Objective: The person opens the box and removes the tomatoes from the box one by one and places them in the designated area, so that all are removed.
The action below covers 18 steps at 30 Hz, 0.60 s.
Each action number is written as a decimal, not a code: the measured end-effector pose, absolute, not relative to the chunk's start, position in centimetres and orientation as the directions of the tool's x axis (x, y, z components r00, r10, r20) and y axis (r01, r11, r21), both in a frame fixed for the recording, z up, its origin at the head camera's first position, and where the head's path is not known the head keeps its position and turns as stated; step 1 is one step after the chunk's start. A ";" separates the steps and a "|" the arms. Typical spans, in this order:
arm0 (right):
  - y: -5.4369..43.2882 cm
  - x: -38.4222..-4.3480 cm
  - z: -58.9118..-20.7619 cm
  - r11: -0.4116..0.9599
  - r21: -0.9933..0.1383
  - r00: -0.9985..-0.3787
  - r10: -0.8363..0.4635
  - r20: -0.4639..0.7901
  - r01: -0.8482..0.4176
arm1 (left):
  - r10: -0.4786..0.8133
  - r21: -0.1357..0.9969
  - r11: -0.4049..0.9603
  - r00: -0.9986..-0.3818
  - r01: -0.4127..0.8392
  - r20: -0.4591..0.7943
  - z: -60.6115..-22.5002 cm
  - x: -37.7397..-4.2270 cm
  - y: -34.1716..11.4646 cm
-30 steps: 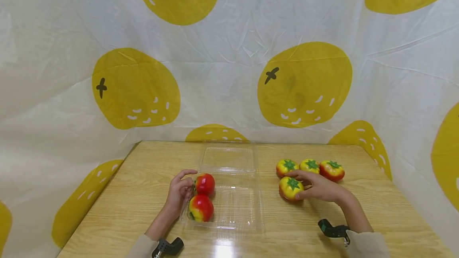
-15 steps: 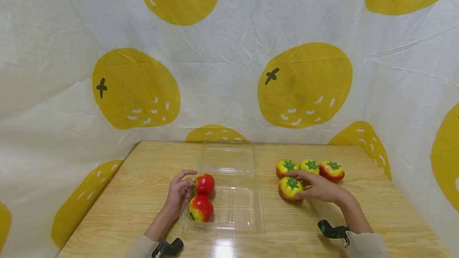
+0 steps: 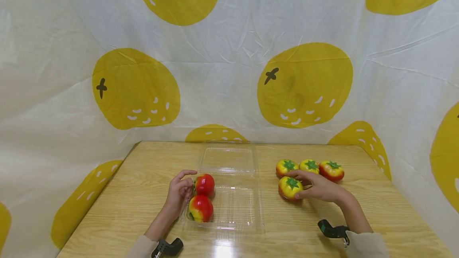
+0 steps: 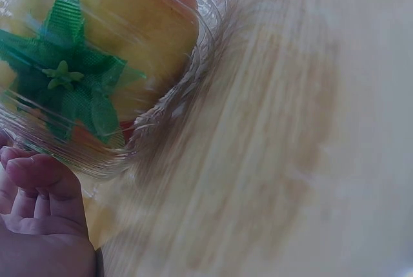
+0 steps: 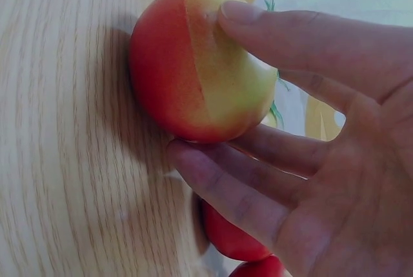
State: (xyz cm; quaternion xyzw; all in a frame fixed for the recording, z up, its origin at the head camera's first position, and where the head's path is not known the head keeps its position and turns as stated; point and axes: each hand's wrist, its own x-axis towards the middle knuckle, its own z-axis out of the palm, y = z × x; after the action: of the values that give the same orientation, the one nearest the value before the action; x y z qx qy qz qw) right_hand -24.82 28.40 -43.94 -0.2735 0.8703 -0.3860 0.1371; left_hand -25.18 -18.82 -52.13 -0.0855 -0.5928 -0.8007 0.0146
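In the head view my left hand (image 3: 179, 190) is at the left wall of an open clear plastic clamshell container (image 3: 234, 206). Its curled fingers (image 4: 45, 177) grip that edge in the left wrist view. Inside, along the left side, lie two red-and-yellow toy tomatoes, one behind (image 3: 205, 184) and one in front (image 3: 201, 208). To the right, my right hand (image 3: 319, 186) holds another toy tomato (image 3: 289, 187), green leaves upward, between thumb and fingers. The right wrist view shows this tomato (image 5: 193, 64) at or just above the table; contact is unclear.
Behind the right hand several toy tomatoes stand in a row: left (image 3: 287, 166), middle (image 3: 309, 165) and right (image 3: 332, 170). The container's lid (image 3: 227, 158) lies folded back toward the far edge of the wooden table (image 3: 150, 170). A fruit-patterned curtain (image 3: 218, 83) hangs behind.
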 end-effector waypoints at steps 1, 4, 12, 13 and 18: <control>28.4 -24.8 -44.0 0.551 -0.749 -0.813 -0.581 -0.028 -0.368 | 0.079 0.947 -0.297 -0.985 0.124 0.153 -52.2 -25.2 -18.8; 28.5 -24.9 -43.9 0.553 -0.751 -0.818 -0.575 -0.031 -0.361 | 0.085 0.947 -0.298 -0.984 0.123 0.154 -52.2 -25.2 -18.9; 28.5 -24.9 -44.0 0.555 -0.754 -0.819 -0.573 -0.039 -0.352 | 0.090 0.945 -0.307 -0.986 0.110 0.144 -52.2 -25.2 -18.9; 28.5 -24.9 -44.0 0.555 -0.755 -0.819 -0.572 -0.042 -0.349 | 0.089 0.944 -0.311 -0.986 0.108 0.142 -52.2 -25.3 -18.9; 28.5 -25.0 -44.0 0.546 -0.764 -0.816 -0.576 -0.043 -0.345 | 0.096 0.946 -0.307 -0.985 0.107 0.143 -52.1 -25.3 -18.9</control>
State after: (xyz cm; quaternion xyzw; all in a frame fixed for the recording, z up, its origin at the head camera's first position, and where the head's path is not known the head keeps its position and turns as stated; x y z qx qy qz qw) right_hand -24.96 28.54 -44.03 -0.2655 0.8669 -0.3958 0.1460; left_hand -25.29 -18.90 -52.12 -0.0865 -0.5887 -0.8037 0.0034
